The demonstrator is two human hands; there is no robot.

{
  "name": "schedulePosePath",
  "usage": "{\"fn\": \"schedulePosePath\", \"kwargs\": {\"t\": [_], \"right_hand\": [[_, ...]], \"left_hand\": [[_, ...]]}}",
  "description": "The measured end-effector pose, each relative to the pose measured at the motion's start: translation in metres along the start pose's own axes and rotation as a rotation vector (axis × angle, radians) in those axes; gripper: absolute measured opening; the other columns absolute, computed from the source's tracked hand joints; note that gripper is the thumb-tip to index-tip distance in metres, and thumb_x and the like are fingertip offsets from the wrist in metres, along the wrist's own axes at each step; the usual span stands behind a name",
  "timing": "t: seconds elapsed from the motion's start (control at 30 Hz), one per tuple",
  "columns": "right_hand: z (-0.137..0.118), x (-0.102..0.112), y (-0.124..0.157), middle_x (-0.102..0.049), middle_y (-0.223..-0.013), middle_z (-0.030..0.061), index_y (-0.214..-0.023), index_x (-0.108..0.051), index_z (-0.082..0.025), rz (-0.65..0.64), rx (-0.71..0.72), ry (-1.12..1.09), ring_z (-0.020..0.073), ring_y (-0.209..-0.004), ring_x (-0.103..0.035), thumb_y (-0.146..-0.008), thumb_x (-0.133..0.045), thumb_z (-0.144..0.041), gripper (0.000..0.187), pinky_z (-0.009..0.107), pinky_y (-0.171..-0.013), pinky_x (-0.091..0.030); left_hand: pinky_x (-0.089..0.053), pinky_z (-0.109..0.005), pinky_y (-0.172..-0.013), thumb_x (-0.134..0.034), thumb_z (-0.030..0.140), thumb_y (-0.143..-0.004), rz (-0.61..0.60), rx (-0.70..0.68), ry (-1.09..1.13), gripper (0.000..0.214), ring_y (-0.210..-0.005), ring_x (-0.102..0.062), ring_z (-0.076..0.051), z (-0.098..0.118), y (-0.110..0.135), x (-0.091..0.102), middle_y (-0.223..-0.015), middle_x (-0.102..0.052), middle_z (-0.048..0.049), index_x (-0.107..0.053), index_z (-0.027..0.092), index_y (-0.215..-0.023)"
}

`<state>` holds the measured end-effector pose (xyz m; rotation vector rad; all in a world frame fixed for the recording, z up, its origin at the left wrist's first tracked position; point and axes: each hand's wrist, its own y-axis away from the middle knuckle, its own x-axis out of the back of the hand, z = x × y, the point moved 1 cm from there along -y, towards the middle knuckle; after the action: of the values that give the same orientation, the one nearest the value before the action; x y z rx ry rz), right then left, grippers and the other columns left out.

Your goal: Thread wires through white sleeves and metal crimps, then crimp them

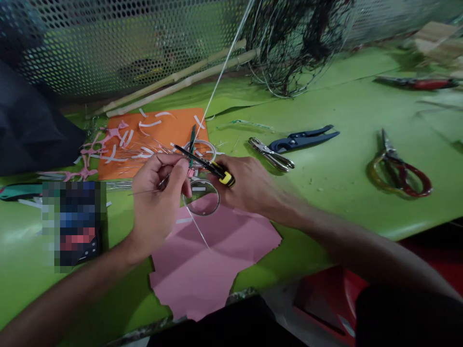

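Note:
My left hand [157,205] pinches a thin metal wire [144,191] between thumb and fingers. My right hand [246,185] grips yellow-and-black handled long-nose pliers [222,173], whose slim jaws reach towards the left hand. Just below the hands, a clear wire ring [201,197] lies on a torn sheet of pink paper [213,262]. A second ring [199,150] sits partly hidden behind the pliers, near a sheet of orange paper [155,130] scattered with white paper strips. Pink cut-out shapes [90,153] lie at that sheet's left edge.
Blue-handled pliers [289,144] and red-and-yellow handled scissors [400,171] lie on the green table [347,106] to the right. A tangled dark wire coil [296,43] and bamboo sticks [181,77] stand behind, before a perforated metal screen [108,48]. A pixelated object [74,226] lies left.

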<state>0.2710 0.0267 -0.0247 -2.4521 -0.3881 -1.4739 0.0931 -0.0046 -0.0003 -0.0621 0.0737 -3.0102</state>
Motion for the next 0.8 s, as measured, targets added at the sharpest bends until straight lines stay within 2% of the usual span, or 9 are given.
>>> {"fn": "schedulePosePath", "kwargs": {"t": [0.23,0.43,0.67,0.8], "right_hand": [[-0.0005,0.0004,0.0001,-0.074,-0.082,0.0067,-0.097,-0.065,-0.018,0.003,0.001,0.044,0.0206,-0.068,-0.063,-0.087,-0.063,-0.026,0.012,0.031,-0.063,-0.033],[0.0007,0.0007,0.0016,-0.073,-0.085,0.0085,-0.102,-0.063,-0.017,-0.043,0.029,0.087,0.0229,-0.07,-0.063,-0.084,-0.063,-0.021,0.019,0.032,-0.063,-0.033],[0.001,0.0014,0.0032,-0.073,-0.09,0.0118,-0.105,-0.064,-0.017,-0.006,0.086,0.154,0.0264,-0.079,-0.065,-0.09,-0.061,-0.029,0.019,0.033,-0.066,-0.033],[-0.0005,0.0023,0.0034,-0.075,-0.088,0.0108,-0.106,-0.064,-0.016,-0.052,0.036,0.16,0.0247,-0.072,-0.065,-0.087,-0.062,-0.025,0.021,0.032,-0.063,-0.03]], "left_hand": [[-0.035,-0.024,-0.044,-0.065,0.026,-0.095,0.019,-0.008,0.048,0.012,-0.05,-0.054,-0.009,-0.0052,0.0012,-0.0029,-0.06,-0.059,0.0054,-0.058,0.024,-0.086],[-0.035,-0.024,-0.044,-0.067,0.031,-0.095,0.028,0.021,0.059,0.017,-0.052,-0.053,-0.01,-0.0044,0.0045,-0.0078,-0.056,-0.051,0.0073,-0.053,0.026,-0.087],[-0.035,-0.023,-0.045,-0.063,0.029,-0.096,0.01,0.005,0.061,0.013,-0.051,-0.052,-0.009,-0.0052,0.0033,-0.0071,-0.058,-0.051,0.0081,-0.053,0.026,-0.088],[-0.037,-0.024,-0.046,-0.067,0.03,-0.094,-0.005,-0.012,0.079,0.017,-0.051,-0.053,-0.009,-0.0033,0.0037,-0.007,-0.059,-0.053,0.0084,-0.053,0.025,-0.087]]}}
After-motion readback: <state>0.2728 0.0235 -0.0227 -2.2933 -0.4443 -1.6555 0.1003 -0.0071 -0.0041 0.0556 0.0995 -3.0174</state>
